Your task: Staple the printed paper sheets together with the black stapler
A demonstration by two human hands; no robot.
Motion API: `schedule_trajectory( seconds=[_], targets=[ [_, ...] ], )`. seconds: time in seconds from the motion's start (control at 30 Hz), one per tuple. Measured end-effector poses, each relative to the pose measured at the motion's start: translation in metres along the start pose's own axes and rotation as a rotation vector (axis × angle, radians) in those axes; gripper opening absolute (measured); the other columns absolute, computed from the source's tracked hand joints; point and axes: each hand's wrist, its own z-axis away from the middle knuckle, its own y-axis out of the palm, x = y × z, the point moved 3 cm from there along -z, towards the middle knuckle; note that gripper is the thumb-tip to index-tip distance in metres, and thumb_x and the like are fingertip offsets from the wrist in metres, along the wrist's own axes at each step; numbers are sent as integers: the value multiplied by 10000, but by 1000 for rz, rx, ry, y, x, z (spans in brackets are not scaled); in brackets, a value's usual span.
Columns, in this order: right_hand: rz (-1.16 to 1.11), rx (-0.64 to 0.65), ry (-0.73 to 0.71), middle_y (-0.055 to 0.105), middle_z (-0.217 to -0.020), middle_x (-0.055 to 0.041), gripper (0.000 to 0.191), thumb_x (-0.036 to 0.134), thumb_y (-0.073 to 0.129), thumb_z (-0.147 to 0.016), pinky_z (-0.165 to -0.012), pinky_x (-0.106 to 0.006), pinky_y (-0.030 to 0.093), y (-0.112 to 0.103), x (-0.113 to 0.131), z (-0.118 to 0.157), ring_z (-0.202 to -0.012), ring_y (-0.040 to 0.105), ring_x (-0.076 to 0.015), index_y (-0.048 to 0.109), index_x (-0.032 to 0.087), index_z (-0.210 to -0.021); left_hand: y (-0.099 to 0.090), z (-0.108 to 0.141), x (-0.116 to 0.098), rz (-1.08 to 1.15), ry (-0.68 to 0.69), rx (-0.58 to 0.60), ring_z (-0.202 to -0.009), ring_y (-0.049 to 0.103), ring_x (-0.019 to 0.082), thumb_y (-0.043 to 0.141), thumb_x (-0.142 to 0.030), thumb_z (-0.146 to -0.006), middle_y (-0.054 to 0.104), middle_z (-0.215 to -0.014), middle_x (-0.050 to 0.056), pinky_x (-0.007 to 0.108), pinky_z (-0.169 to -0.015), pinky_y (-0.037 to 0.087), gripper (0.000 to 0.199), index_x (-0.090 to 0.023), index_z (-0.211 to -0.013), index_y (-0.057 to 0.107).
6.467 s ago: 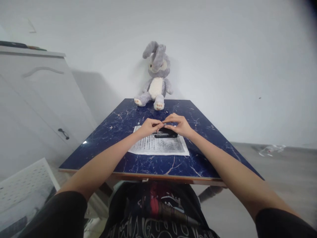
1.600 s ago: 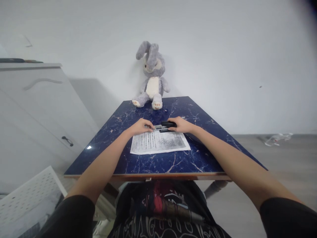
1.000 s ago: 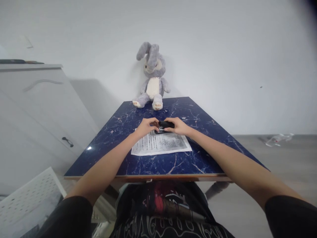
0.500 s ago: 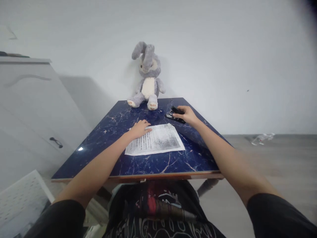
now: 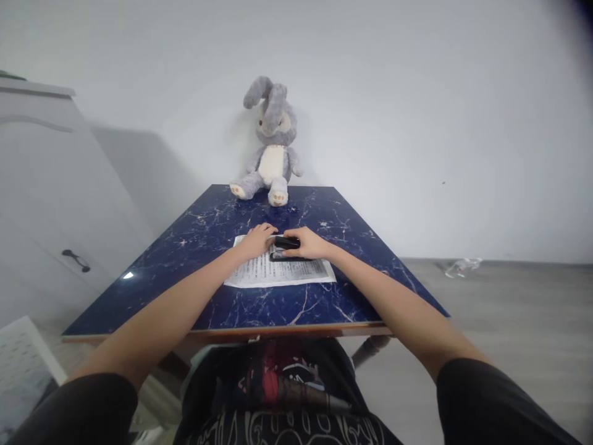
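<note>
A printed sheet of paper lies on the blue marbled table. My left hand rests on its upper left part, fingers spread, with the fingertips close to the stapler. A black stapler is over the middle of the paper, pointing left. My right hand grips it from the right, fingers wrapped round its top and side. Whether the stapler touches the paper cannot be made out.
A grey plush rabbit sits at the table's back edge against the wall. To the left stands a white cabinet. A clear plastic item lies on the floor at the right.
My right hand has carried the stapler left and nearer, from beyond the paper's right corner to over the paper. My left hand stays on the sheet. The view has shifted slightly.
</note>
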Motion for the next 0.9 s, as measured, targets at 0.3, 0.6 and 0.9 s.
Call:
schedule_trajectory(
  seconds=[0.3, 0.6, 0.9],
  targets=[
    [-11, 367, 75, 662, -764, 1, 277, 458, 750, -829, -601, -277, 411, -30, -14, 14, -655, 549, -149, 699, 194, -895, 0, -2, 12, 151, 1, -49, -1289, 569, 261, 444, -332, -1038, 624, -1361, 140, 457, -1146, 426, 387, -167, -1320, 651],
    [107, -61, 321, 733, -1056, -160, 480, 578, 510, -992, -896, -418, 541, -73, -87, 36, -996, 674, -286, 737, 155, -1006, 1, -2, 10, 101, -10, 21, -1310, 558, 267, 448, -298, -1027, 610, -1384, 139, 448, -1153, 420, 388, -165, -1339, 637],
    [335, 75, 365, 621, -1433, -209, 471, 330, 508, -994, -1128, -463, 446, -38, -112, 29, -1304, 606, -357, 627, 103, -1390, 1, -4, 15, 157, -32, -17, -1276, 581, 261, 442, -270, -1021, 626, -1345, 134, 445, -1136, 450, 366, -170, -1291, 666]
  ],
)
